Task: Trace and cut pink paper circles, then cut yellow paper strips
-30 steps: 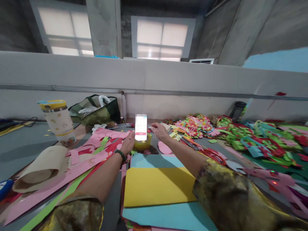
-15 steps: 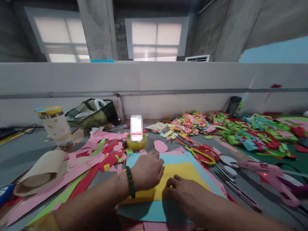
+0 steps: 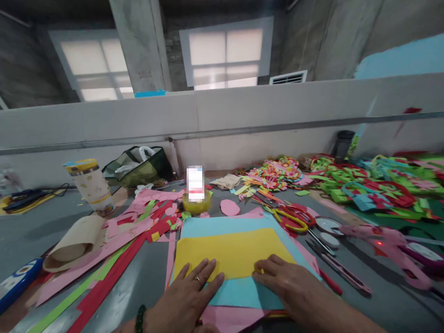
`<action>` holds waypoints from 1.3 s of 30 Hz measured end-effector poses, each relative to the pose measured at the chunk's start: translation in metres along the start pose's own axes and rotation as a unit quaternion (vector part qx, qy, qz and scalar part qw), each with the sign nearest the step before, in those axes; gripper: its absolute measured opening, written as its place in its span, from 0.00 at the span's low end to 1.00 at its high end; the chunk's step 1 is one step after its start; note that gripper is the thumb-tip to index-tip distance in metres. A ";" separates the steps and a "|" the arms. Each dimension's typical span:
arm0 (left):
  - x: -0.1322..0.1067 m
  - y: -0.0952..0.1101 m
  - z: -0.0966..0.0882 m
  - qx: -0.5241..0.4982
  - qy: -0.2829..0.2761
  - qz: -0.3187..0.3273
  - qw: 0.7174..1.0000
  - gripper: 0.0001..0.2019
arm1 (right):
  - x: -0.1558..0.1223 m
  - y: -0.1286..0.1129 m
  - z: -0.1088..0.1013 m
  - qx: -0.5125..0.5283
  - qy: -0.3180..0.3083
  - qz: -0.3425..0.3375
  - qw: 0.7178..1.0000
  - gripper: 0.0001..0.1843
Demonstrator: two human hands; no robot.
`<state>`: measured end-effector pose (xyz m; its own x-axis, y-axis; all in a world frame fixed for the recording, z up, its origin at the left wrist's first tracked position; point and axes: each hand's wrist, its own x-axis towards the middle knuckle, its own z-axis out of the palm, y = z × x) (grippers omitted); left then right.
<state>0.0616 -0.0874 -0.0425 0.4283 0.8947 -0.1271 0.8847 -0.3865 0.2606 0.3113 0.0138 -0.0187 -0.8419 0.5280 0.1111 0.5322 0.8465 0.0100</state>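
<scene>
Fingers flat, released: left hand, right hand on yellow sheet | grey table, paper scraps | windows

Grey table, stacked paper sheets, scissors, tape roll, tumbler, pink scraps

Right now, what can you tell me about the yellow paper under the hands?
The yellow sheet looks like plain, matte craft paper, rectangular and unmarked. It lies flat on a larger blue sheet, which shows past its far and near edges, atop pink sheets on the grey table. The left hand presses flat with spread fingers on its near left edge; the right hand touches its near right edge with bent fingertips.
</scene>
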 end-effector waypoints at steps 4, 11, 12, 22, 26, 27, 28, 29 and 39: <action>-0.017 -0.011 0.013 0.043 0.056 -0.018 0.997 0.38 | -0.020 0.020 -0.001 0.060 -0.021 0.028 0.998 0.24; -0.041 -0.027 0.040 0.066 0.117 -0.075 0.988 0.31 | -0.039 0.033 0.017 0.028 0.007 0.090 0.996 0.33; -0.042 -0.027 0.041 0.062 0.115 -0.083 0.988 0.31 | -0.040 0.033 0.019 0.027 0.011 0.095 0.995 0.33; -0.043 -0.006 0.012 -0.027 0.065 -0.149 0.986 0.26 | -0.036 0.036 0.018 0.044 0.028 0.090 0.995 0.25; -0.040 -0.002 -0.003 -0.055 0.089 -0.158 0.982 0.21 | -0.036 0.034 0.012 0.046 0.026 0.103 0.993 0.23; -0.036 0.000 -0.006 -0.052 0.104 -0.159 0.980 0.20 | -0.035 0.033 0.011 0.047 0.028 0.105 0.993 0.23; -0.032 0.002 -0.008 -0.045 0.121 -0.162 0.978 0.19 | -0.035 0.031 0.009 0.048 0.033 0.108 0.993 0.23; -0.028 0.004 -0.010 -0.034 0.138 -0.166 0.976 0.17 | -0.034 0.030 0.007 0.049 0.041 0.111 0.992 0.22; -0.006 -0.005 0.001 -0.067 0.134 -0.139 0.979 0.19 | -0.030 0.020 0.009 0.051 0.047 0.136 0.988 0.18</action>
<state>0.0548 -0.0910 -0.0441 0.0949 0.9947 0.0396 0.9201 -0.1028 0.3778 0.3466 0.0150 -0.0311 -0.6545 0.7323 0.1883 0.7219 0.6792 -0.1324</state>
